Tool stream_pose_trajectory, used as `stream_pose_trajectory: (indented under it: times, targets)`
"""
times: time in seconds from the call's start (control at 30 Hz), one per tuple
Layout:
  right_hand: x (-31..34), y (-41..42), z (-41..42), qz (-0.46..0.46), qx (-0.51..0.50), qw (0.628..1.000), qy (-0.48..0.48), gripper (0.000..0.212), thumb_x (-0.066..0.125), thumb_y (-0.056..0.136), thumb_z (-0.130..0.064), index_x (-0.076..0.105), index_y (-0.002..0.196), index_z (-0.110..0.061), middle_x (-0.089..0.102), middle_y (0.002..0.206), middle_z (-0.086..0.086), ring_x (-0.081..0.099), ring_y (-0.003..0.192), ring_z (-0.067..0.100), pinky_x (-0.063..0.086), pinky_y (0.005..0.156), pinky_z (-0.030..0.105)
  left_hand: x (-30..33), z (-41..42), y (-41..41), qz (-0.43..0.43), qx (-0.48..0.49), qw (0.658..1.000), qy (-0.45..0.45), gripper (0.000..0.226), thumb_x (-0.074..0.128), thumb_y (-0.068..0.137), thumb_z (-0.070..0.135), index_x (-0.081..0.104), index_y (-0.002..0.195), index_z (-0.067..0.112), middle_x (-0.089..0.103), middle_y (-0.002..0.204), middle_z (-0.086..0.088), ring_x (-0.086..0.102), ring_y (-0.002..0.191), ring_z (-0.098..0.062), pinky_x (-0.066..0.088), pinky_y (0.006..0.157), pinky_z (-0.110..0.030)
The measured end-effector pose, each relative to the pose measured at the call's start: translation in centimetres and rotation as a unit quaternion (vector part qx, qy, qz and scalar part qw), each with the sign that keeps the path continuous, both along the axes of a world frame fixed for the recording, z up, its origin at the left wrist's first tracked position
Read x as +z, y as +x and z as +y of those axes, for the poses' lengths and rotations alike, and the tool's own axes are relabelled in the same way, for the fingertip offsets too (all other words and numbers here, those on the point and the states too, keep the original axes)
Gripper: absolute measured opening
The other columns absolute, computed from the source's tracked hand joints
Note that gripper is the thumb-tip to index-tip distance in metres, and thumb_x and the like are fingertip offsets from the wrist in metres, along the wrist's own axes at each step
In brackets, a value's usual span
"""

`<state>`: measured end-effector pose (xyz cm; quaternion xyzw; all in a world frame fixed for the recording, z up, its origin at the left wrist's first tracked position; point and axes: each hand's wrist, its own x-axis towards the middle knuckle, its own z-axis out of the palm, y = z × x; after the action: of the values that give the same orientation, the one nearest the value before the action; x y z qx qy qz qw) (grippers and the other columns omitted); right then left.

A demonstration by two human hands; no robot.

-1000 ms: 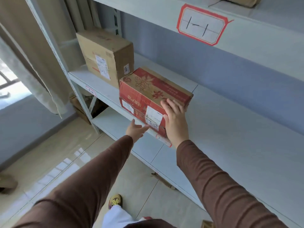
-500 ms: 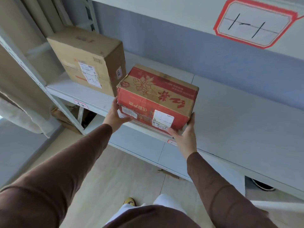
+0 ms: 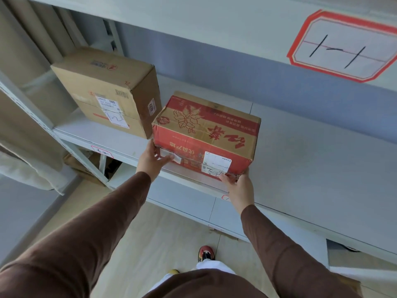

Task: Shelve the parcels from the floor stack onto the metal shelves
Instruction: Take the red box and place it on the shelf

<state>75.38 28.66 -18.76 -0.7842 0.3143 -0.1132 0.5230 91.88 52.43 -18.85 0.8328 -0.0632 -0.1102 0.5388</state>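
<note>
Grey metal shelf point(image 3: 300, 160), middle tier: red parcel point(image 3: 206, 134) seated at front edge, just right of brown carton point(image 3: 107, 91). Left hand point(image 3: 153, 161) gripping near-left corner, right hand point(image 3: 237, 184) gripping near-right corner. Push evenly from both corners; keep square; avoid overhang.
</note>
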Motion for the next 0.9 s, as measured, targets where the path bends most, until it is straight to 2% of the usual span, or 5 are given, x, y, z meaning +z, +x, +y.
stream_pose_trajectory:
  times: [0.2,0.3,0.6,0.73,0.9]
  targets:
    - [0.5,2.8,-1.2,0.004,0.002,1.000,-0.023,0.071,0.080,0.087,-0.022,0.041,0.146,-0.010,0.073,0.116,0.000,0.071,0.100,0.014,0.043,0.067,-0.003,0.9,-1.7,2.8,-0.005,0.002,0.999,0.033,0.058,0.083,0.084,0.027,0.047,0.130,0.024,0.067,0.122,0.003,0.065,0.107,-0.021,0.054,0.095,-0.038]
    - [0.4,3.8,-1.6,0.015,0.002,0.999,-0.030,0.074,0.079,0.087,-0.025,0.039,0.147,-0.011,0.073,0.119,0.003,0.072,0.106,0.019,0.047,0.077,0.008,1.1,-2.4,3.7,-0.003,-0.005,0.999,0.047,0.060,0.081,0.086,0.029,0.044,0.134,0.023,0.066,0.128,0.001,0.063,0.109,-0.021,0.050,0.094,-0.036]
    - [0.7,3.3,-1.6,-0.014,-0.003,0.999,0.029,0.097,0.085,0.082,-0.022,0.024,0.157,-0.017,0.067,0.131,0.002,0.068,0.100,-0.001,0.054,0.086,0.010,1.7,-1.9,2.9,0.021,-0.015,0.999,0.032,0.080,0.082,0.084,0.032,0.035,0.147,0.022,0.056,0.145,-0.004,0.054,0.131,-0.027,0.044,0.110,-0.047]
    - [2.2,1.5,-0.7,-0.063,-0.041,0.997,0.006,0.123,0.089,0.075,-0.040,0.002,0.162,-0.030,0.027,0.163,0.005,0.026,0.152,0.019,0.030,0.123,0.041,2.9,-0.8,1.3,-0.019,0.000,0.999,0.037,0.098,0.083,0.078,0.041,0.024,0.155,0.028,0.042,0.159,-0.003,0.043,0.144,-0.028,0.037,0.117,-0.053]
    - [5.8,-0.8,0.7,-0.120,-0.026,0.989,-0.083,0.120,0.084,0.078,-0.046,0.000,0.162,-0.029,0.002,0.170,-0.008,0.001,0.156,0.012,0.015,0.123,0.035,6.8,0.5,-1.7,-0.138,-0.016,0.990,0.036,0.096,0.084,0.082,0.030,0.023,0.156,0.027,0.035,0.162,-0.006,0.038,0.147,-0.025,0.034,0.120,-0.050]
